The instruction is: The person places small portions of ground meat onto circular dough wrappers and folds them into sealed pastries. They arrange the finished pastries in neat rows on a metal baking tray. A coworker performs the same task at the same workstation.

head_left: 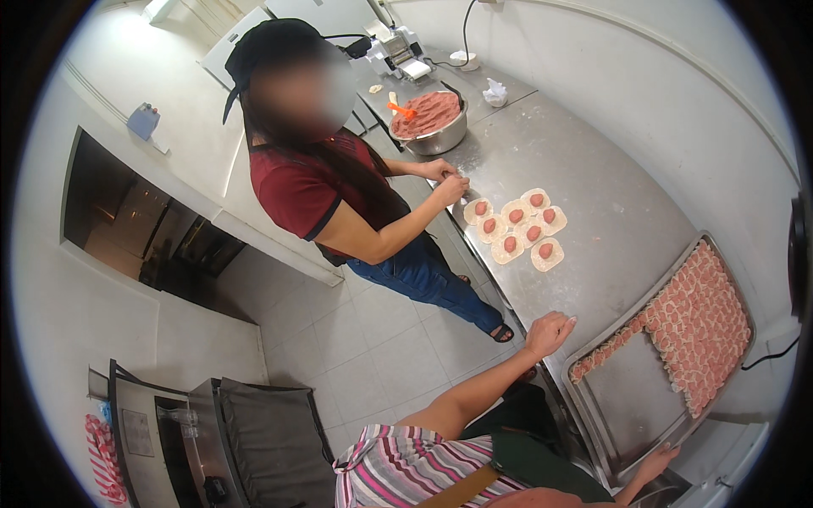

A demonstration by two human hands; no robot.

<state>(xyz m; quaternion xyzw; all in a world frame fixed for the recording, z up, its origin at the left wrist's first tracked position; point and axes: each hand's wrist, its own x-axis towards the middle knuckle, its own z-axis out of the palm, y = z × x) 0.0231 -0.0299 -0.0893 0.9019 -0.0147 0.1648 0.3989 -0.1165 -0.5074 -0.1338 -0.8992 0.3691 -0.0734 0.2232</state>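
My left hand [550,333] is closed, fingers curled, over the near edge of the steel table [593,254]. A pale bit shows at its fingertips, too small to name. Beside it lies a large metal tray [618,406], its right side and a strip along its far left packed with small open-topped dumplings [703,322]; the rest is bare metal. My right hand [659,464] grips the tray's near rim. Farther up the table, several round dough wrappers [547,254] lie flat in a cluster, each with a lump of pink filling.
Across the table corner stands a co-worker [313,186], both hands together beside the wrappers. A steel bowl [436,140] of pink minced filling holds an orange-handled tool [401,110]. Behind it are a crumpled white bag [494,92] and a dough-rolling machine [398,51]. A wall bounds the right.
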